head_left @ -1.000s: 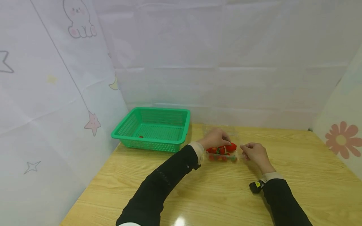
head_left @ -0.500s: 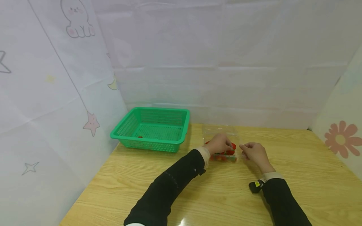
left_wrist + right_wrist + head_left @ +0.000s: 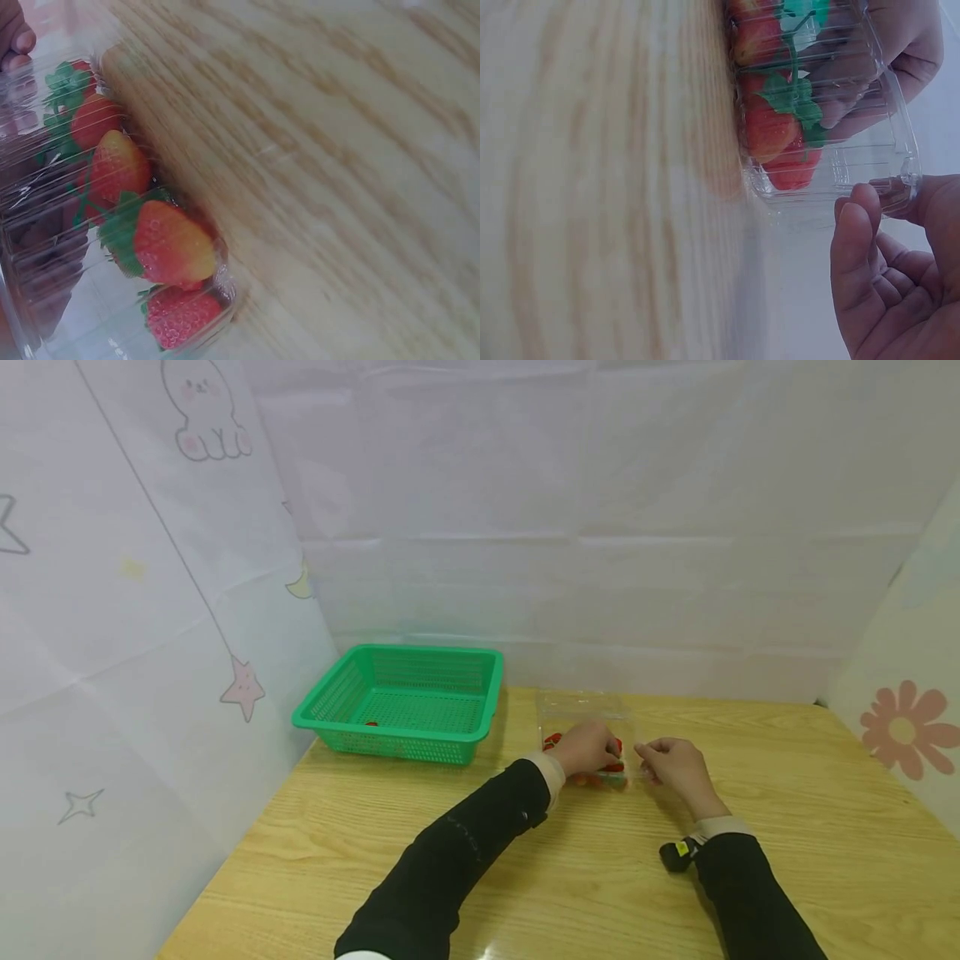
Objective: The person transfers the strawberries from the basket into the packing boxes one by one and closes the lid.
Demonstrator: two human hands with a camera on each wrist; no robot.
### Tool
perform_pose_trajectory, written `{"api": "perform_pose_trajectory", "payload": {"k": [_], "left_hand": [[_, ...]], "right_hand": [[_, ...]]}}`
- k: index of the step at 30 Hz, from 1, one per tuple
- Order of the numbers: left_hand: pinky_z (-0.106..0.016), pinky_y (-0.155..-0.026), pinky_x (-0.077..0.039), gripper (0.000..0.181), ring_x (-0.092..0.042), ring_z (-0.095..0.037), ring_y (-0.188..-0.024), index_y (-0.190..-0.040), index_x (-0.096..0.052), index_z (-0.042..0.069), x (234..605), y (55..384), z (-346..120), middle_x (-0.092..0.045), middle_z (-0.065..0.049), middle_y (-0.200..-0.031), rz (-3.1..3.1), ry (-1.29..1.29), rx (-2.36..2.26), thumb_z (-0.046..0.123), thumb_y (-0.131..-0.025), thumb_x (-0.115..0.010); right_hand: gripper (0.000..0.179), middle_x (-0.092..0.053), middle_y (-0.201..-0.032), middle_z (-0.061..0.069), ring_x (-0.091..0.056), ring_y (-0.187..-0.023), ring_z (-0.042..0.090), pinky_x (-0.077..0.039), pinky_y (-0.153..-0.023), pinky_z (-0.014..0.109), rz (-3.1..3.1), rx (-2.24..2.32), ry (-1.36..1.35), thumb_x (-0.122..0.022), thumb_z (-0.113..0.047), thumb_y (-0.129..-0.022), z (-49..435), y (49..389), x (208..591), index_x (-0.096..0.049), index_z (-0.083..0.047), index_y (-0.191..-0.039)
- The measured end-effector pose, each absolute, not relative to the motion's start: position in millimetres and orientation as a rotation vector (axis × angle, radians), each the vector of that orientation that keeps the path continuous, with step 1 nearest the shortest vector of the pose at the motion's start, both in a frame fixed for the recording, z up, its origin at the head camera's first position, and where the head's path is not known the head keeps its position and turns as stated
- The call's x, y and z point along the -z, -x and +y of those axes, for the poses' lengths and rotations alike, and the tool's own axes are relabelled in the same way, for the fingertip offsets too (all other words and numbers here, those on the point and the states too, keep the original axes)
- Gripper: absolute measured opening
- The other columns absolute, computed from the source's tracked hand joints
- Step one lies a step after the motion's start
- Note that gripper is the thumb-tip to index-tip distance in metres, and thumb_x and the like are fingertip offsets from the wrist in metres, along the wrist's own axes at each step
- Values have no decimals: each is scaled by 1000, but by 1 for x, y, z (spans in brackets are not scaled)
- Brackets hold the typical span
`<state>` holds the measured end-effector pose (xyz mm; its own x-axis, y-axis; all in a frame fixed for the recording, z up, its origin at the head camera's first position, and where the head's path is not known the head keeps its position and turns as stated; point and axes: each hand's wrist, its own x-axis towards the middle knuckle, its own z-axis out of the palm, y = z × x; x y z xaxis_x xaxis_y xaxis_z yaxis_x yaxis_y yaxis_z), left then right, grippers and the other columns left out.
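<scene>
A clear plastic clamshell box (image 3: 628, 727) holds several red strawberries (image 3: 172, 244) with green leaves; its lid stands open at the back. My left hand (image 3: 587, 748) reaches down into the box among the fruit, fingers bent downward. Through the clear wall in the right wrist view, that left hand (image 3: 911, 45) shows close to the leaves; whether it grips a strawberry is hidden. At the box's right side, my right hand (image 3: 675, 768) pinches the rim between thumb and fingers, as the right wrist view also shows.
A green perforated plastic basket (image 3: 397, 737) stands to the left of the box, with a small red thing (image 3: 372, 724) inside it. Both rest on a wooden table (image 3: 600, 877). Pale printed cloth (image 3: 637, 568) hangs behind and at both sides.
My left hand has moved right and down toward the box's near side, covering more of the strawberries. The right hand stays on the rim.
</scene>
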<state>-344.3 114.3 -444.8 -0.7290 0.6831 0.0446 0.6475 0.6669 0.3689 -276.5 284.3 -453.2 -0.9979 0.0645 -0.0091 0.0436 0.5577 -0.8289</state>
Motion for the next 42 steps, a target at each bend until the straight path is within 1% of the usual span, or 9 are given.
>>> {"api": "perform_pose_trajectory", "payload": {"k": [6,13,20,24,31,34,38,40,42], "left_hand": [[-13,-66,-47,15,-61,1,-76,-93,-80,19,441,342,115,-71,10,-90,2761,-1117,-476,16,-95,-66],[-13,-68,-46,13,-61,1,-81,-101,-78,19,442,345,115,-70,11,-98,2742,-1147,-447,20,-95,-66],[-11,-72,-45,18,-61,1,-87,-111,-75,19,440,344,114,-69,11,-103,2717,-1170,-447,22,-95,-66],[-10,-74,-45,21,-60,1,-89,-114,-73,19,437,342,113,-68,12,-106,2707,-1157,-453,24,-95,-66],[-12,-76,-45,23,-61,-1,-94,-118,-71,15,439,345,107,-68,9,-109,2676,-1202,-525,20,-96,-64],[-13,-77,-46,23,-61,-2,-96,-118,-71,16,442,348,102,-67,9,-110,2667,-1185,-584,19,-96,-64],[-14,-76,-46,19,-60,-1,-92,-113,-73,19,444,350,97,-67,11,-108,2679,-1153,-624,21,-95,-66],[-13,-75,-46,18,-60,0,-90,-112,-73,19,440,350,92,-67,11,-107,2689,-1160,-619,22,-95,-67],[-14,-75,-46,20,-61,-1,-91,-113,-72,19,433,350,86,-67,9,-108,2719,-1181,-587,23,-94,-67]], "right_hand": [[42,-67,-75,9,-65,-66,25,-54,-58,32,-2748,-1469,108,-55,-31,-101,285,278,454,-64,9,-107],[43,-67,-76,12,-65,-65,24,-53,-58,32,-2754,-1465,100,-55,-33,-100,285,277,454,-64,9,-107],[45,-67,-77,13,-65,-67,25,-54,-60,35,-2759,-1453,81,-55,-33,-101,284,275,453,-63,10,-108],[45,-68,-80,14,-65,-67,24,-54,-59,34,-2761,-1452,90,-55,-33,-101,284,274,454,-63,10,-110],[45,-68,-83,16,-66,-68,24,-55,-60,32,-2754,-1464,103,-54,-32,-101,285,276,454,-63,11,-111],[45,-68,-83,14,-66,-68,24,-55,-60,33,-2753,-1457,95,-54,-33,-101,285,275,455,-63,10,-111],[47,-68,-81,12,-66,-68,24,-56,-61,34,-2745,-1462,87,-55,-35,-100,285,275,455,-63,10,-110],[47,-67,-80,11,-66,-68,24,-56,-61,34,-2742,-1471,84,-54,-35,-100,284,274,454,-63,11,-110],[47,-67,-80,12,-66,-68,25,-56,-61,34,-2741,-1476,82,-54,-35,-100,284,275,454,-62,11,-110]]}}
